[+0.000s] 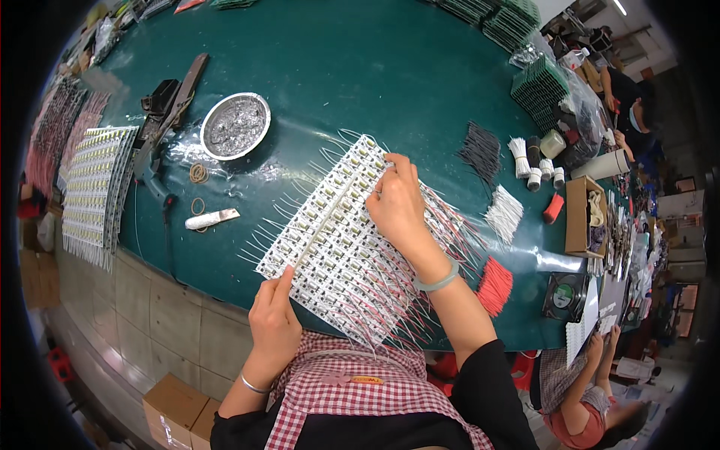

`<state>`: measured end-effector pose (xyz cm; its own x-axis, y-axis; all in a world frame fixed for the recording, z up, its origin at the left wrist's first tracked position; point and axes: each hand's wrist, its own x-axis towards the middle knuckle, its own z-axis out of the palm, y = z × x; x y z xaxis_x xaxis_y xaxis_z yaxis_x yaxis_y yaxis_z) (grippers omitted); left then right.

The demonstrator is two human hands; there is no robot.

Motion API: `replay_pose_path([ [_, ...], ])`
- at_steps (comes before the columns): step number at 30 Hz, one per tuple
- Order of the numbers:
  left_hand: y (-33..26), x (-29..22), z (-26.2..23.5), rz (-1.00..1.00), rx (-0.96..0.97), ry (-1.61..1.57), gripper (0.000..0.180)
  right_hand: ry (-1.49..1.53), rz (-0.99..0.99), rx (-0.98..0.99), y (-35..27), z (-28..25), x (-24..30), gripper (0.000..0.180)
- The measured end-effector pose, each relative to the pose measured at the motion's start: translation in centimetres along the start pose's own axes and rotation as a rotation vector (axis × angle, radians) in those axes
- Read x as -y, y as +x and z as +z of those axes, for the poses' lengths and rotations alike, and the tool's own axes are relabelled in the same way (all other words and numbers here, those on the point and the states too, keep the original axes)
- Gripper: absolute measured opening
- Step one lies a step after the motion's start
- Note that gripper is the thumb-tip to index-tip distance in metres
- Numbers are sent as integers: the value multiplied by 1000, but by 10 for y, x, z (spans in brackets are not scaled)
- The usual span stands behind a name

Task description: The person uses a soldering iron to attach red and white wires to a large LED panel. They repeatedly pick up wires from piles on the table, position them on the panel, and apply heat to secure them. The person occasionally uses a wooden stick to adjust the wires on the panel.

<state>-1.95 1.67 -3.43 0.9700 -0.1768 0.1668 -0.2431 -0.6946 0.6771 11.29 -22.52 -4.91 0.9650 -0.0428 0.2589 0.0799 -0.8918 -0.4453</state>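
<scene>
A white circuit board panel (pixel 322 232), dense with small parts in rows, lies tilted on the green table in front of me. Thin white wires stick out along its far left side, and red and white wires trail from its near right side. My left hand (pixel 275 322) is closed at the panel's near left edge, index finger on the edge. Over the panel's far right part, my right hand (pixel 397 199) is closed in a pinch; its fingers hide what they grip. A thin pale line crosses the panel between the hands; whether it is a strip or a seam I cannot tell.
A bowl of silvery material (pixel 236 126), a soldering iron (pixel 154 184), rubber bands (pixel 198 173) and a white-wrapped stick (pixel 212 218) lie left. Stacked panels (pixel 97 191) overhang the left edge. Black (pixel 480 150), white (pixel 504 214) and red wire bundles (pixel 495 286) lie right. Co-workers sit beyond.
</scene>
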Motion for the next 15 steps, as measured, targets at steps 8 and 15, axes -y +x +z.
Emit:
replay_pose_path([
  [8,-7,1,0,1,10,-11,47,65,74,-38,2,4,1,5],
  [15,-15,3,-6,20,-5,1,43,209,73,-92,-6,8,-7,4],
])
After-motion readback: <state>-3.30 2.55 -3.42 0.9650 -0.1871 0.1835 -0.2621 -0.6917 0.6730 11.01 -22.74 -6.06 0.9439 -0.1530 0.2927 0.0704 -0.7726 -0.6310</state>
